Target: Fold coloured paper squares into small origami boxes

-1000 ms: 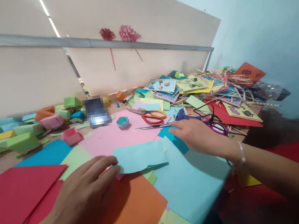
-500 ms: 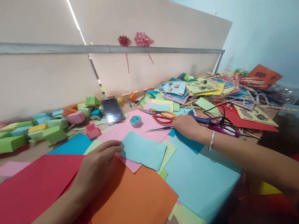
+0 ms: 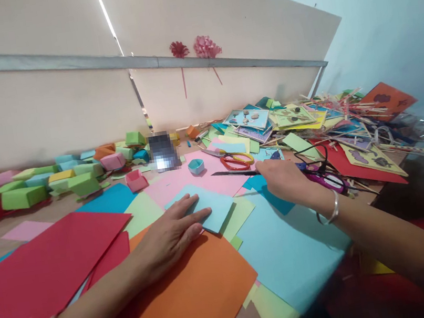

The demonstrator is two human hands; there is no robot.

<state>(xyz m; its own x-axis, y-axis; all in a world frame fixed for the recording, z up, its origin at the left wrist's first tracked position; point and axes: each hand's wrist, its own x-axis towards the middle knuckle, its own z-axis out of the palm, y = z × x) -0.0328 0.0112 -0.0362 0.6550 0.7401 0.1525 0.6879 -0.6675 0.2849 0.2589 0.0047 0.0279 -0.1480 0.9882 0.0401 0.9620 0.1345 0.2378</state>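
Observation:
My left hand [image 3: 173,234] lies on a light blue paper piece [image 3: 220,212] near the middle, its fingers spread across the sheet. My right hand [image 3: 282,177] is closed around the scissors with purple handles [image 3: 234,174]; their dark blades point left over pink paper [image 3: 169,192]. Behind the blades lie scissors with red and yellow handles [image 3: 236,163]. A small light blue folded paper box [image 3: 197,167] stands on the pink paper, and a pink one [image 3: 136,181] is to its left. Orange paper [image 3: 200,293] lies under my left wrist.
Folded paper boxes [image 3: 24,197] line the back left. Red paper [image 3: 52,262] covers the left front, and a large light blue sheet [image 3: 290,253] lies at right. Decorated cards [image 3: 248,118] and sticks are heaped at the back right. A blurred-out object [image 3: 163,153] stands by the wall.
My left hand has moved right onto the light blue paper and spread its fingers. My right hand has lifted the dark-bladed scissors slightly. The camera view has shifted a little.

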